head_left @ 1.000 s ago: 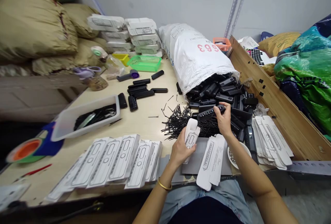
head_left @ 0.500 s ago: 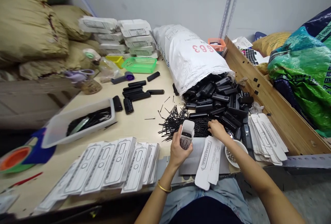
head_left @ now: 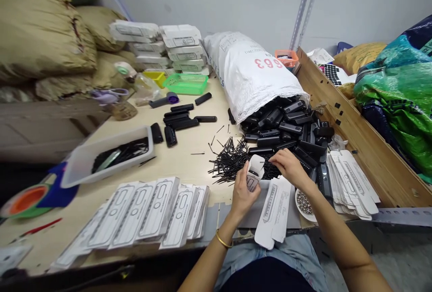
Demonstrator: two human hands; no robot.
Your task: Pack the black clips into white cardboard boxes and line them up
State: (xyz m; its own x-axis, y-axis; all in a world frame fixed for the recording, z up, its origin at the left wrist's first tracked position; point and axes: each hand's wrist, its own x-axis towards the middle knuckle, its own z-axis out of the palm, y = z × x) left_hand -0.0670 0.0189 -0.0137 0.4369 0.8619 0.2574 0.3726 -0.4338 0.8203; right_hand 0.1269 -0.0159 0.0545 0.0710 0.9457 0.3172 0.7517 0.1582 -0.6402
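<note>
My left hand (head_left: pixel 243 189) grips a small white carton (head_left: pixel 254 172), held upright over the table's front edge with its top flap open. My right hand (head_left: pixel 286 166) is at the carton's top flap, fingers pinched together beside it; what they hold, if anything, is hidden. Just behind both hands lies a heap of thin black pins (head_left: pixel 229 159). A pile of black plastic cases (head_left: pixel 286 130) spills from a white woven sack (head_left: pixel 253 71). Flat white carton blanks (head_left: pixel 275 211) lie under my right wrist.
Filled white cartons (head_left: pixel 148 211) lie in a row at the front left. A white tray (head_left: pixel 108 154) holds black parts. More flat blanks (head_left: pixel 351 184) are stacked at the right beside a small bowl (head_left: pixel 303 204) of metal bits. A wooden board (head_left: pixel 357 130) borders the right.
My right hand left the pile of black cases and came back to the carton's top. My left hand raised and tilted the carton upright.
</note>
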